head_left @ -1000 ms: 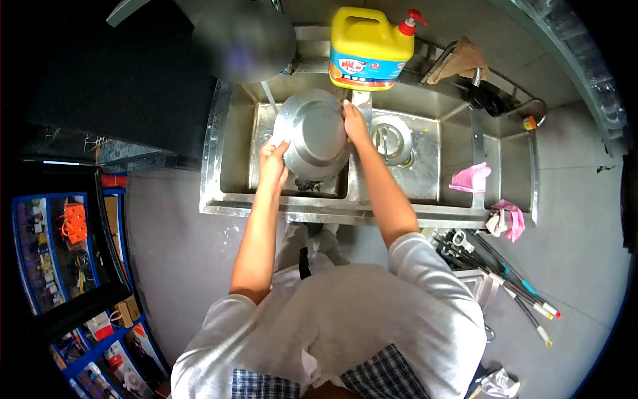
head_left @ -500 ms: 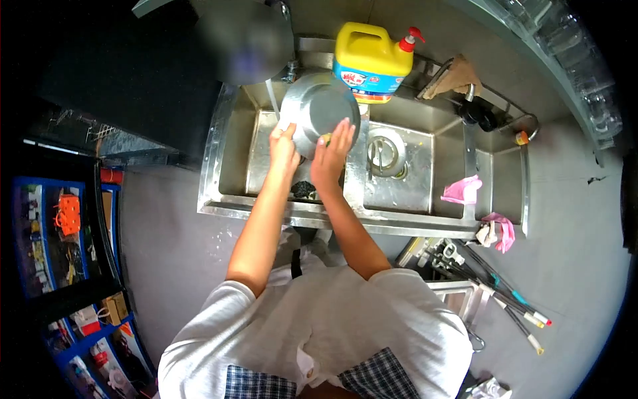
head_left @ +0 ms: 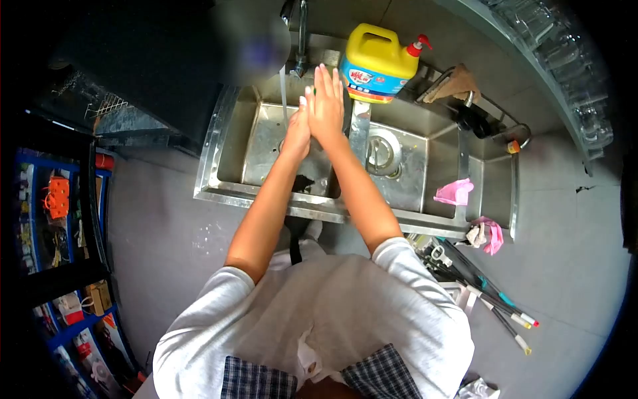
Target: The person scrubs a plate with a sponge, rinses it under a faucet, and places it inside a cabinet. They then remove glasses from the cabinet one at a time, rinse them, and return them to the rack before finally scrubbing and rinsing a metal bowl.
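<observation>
Over the left basin (head_left: 219, 159) of a steel sink, my left hand (head_left: 297, 135) and my right hand (head_left: 326, 113) are close together, side by side. My right hand's fingers are stretched out toward the tap. My left hand is partly closed, and what lies between it and my right palm is hidden. A tiny yellow-green spot shows between the fingers, too small to name. The round metal bowl from the earlier frame cannot be made out. Just left of the hands, a thin stream of water (head_left: 284, 93) falls into the basin.
A tap (head_left: 302, 40) stands behind the hands. A yellow detergent jug (head_left: 379, 63) with a red pump sits on the back rim. Pink cloths (head_left: 454, 192) hang at the right. Mop handles (head_left: 495, 296) lie on the floor, and glasses (head_left: 565, 66) line a shelf.
The metal bowl, held broadside between my hands before, no longer shows. My hands have come together and moved up slightly. The whole view has shifted a little.
</observation>
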Tool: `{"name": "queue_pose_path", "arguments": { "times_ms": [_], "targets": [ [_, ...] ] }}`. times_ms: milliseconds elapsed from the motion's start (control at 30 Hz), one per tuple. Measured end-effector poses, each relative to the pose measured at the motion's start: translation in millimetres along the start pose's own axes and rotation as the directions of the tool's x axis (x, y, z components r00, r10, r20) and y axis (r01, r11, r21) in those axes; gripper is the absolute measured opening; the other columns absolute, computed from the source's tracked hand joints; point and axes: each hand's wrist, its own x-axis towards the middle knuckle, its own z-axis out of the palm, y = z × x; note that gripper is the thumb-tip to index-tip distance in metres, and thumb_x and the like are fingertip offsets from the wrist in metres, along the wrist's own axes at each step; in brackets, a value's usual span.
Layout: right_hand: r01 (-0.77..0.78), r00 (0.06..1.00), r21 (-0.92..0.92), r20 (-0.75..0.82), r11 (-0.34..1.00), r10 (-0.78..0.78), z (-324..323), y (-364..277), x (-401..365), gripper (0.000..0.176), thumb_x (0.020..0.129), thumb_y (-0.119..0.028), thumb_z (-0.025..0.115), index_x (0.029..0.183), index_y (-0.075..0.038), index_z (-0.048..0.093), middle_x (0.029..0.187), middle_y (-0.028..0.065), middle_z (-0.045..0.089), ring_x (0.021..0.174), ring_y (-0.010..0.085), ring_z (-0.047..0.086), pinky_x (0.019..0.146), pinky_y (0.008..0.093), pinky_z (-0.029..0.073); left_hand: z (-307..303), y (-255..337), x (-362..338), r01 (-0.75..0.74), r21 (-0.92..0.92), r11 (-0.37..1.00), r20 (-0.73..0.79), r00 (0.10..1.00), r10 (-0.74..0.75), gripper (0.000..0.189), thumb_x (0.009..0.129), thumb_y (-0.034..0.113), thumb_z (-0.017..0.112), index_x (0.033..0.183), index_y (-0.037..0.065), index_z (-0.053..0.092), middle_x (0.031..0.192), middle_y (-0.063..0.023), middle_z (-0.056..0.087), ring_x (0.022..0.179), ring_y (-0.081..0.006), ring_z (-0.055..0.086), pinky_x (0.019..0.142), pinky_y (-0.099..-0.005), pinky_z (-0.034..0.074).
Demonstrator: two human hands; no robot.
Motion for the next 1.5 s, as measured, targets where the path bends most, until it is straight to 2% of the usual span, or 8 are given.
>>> {"name": "queue_pose_path", "arguments": {
  "times_ms": [200, 333, 433, 600, 700, 833, 1000, 1500],
  "targets": [
    [-0.229, 0.928, 0.466, -0.162, 0.855, 0.337, 31, 12, 0, 0.051, 0.100, -0.031, 0.038, 0.138, 0.002, 0.040, 0.144, 0.0196, 0.040, 0.137, 0.0342, 0.031, 0.113, 0.0394, 0.022, -25, 6, 12, -0.253, 0.401, 0.880, 0.294, 0.946, 0.137, 0.044, 0.100, 0.025, 0.050, 0.133, -0.003, 0.049, 0.125, -0.0070, 0.057, 0.110, -0.0120, 0.052, 0.098, -0.0262, 0.039],
    [-0.464, 0.641, 0.847, 0.120, 0.258, 0.758, 75, 69, -13, 0.047, 0.097, -0.035, 0.049, 0.124, 0.003, 0.055, 0.121, 0.0153, 0.059, 0.114, 0.0230, 0.055, 0.098, 0.0317, 0.040, -29, 7, -10, -0.229, 0.501, 0.834, 0.358, 0.933, 0.041, 0.040, 0.099, 0.020, 0.050, 0.134, 0.001, 0.050, 0.120, -0.0037, 0.059, 0.105, -0.0096, 0.052, 0.094, -0.0250, 0.039],
    [-0.518, 0.290, 0.819, 0.439, -0.246, 0.851, 50, 55, -13, 0.032, 0.095, -0.036, 0.053, 0.100, -0.005, 0.059, 0.073, 0.0036, 0.051, 0.063, 0.0172, 0.052, 0.056, 0.0287, 0.045, -39, 8, -18, -0.240, 0.711, 0.661, 0.368, 0.928, -0.058, 0.039, 0.096, 0.016, 0.055, 0.134, 0.006, 0.051, 0.104, -0.0015, 0.060, 0.089, -0.0085, 0.050, 0.081, -0.0251, 0.043],
    [-0.655, 0.356, 0.749, 0.424, -0.101, 0.833, 30, 81, 6, 0.052, 0.097, -0.036, 0.046, 0.126, 0.007, 0.050, 0.121, 0.0205, 0.058, 0.110, 0.0308, 0.055, 0.096, 0.0376, 0.041, -26, 11, -30, -0.223, 0.802, 0.554, 0.358, 0.922, -0.148, 0.043, 0.097, 0.020, 0.052, 0.138, 0.009, 0.047, 0.105, -0.0070, 0.065, 0.094, -0.0103, 0.054, 0.088, -0.0272, 0.043],
    [-0.642, 0.728, 0.506, 0.167, 0.576, 0.665, 35, 70, 4, 0.056, 0.099, -0.036, 0.041, 0.135, 0.007, 0.041, 0.137, 0.0246, 0.047, 0.128, 0.0360, 0.043, 0.107, 0.0389, 0.032, -14, 4, -19, -0.306, 0.660, 0.686, 0.332, 0.938, 0.099, 0.041, 0.100, 0.026, 0.047, 0.132, 0.003, 0.051, 0.102, -0.0047, 0.065, 0.096, -0.0101, 0.054, 0.089, -0.0276, 0.042],
    [-0.192, 0.978, 0.343, -0.010, 0.920, 0.208, 24, 11, -20, 0.057, 0.099, -0.033, 0.037, 0.142, 0.004, 0.033, 0.149, 0.0218, 0.031, 0.141, 0.0385, 0.022, 0.114, 0.0460, 0.017, -16, -2, 8, -0.025, 0.233, 0.972, 0.104, 0.995, 0.000, 0.048, 0.104, 0.035, 0.035, 0.118, -0.004, 0.058, 0.108, -0.0056, 0.065, 0.098, -0.0163, 0.058, 0.092, -0.0300, 0.044],
    [-0.062, 0.995, 0.160, 0.092, 0.985, 0.047, -7, -12, -49, 0.057, 0.094, -0.025, 0.043, 0.142, 0.003, 0.032, 0.151, 0.0182, 0.029, 0.141, 0.0405, 0.020, 0.113, 0.0519, 0.015, -10, 7, 11, 0.219, -0.233, 0.948, 0.084, 0.975, -0.205, 0.050, 0.101, 0.040, 0.040, 0.133, 0.001, 0.046, 0.134, -0.0105, 0.050, 0.120, -0.0211, 0.051, 0.100, -0.0349, 0.042],
    [-0.071, 0.997, 0.009, -0.034, 0.997, 0.072, -36, -10, -34, 0.060, 0.090, -0.018, 0.047, 0.143, 0.006, 0.030, 0.151, 0.0209, 0.027, 0.141, 0.0410, 0.020, 0.113, 0.0530, 0.015, 6, 0, 31, 0.066, -0.041, 0.997, 0.235, 0.971, -0.054, 0.031, 0.098, 0.014, 0.048, 0.124, -0.003, 0.054, 0.119, -0.0129, 0.061, 0.104, -0.0191, 0.060, 0.091, -0.0302, 0.047]
  ]
}}
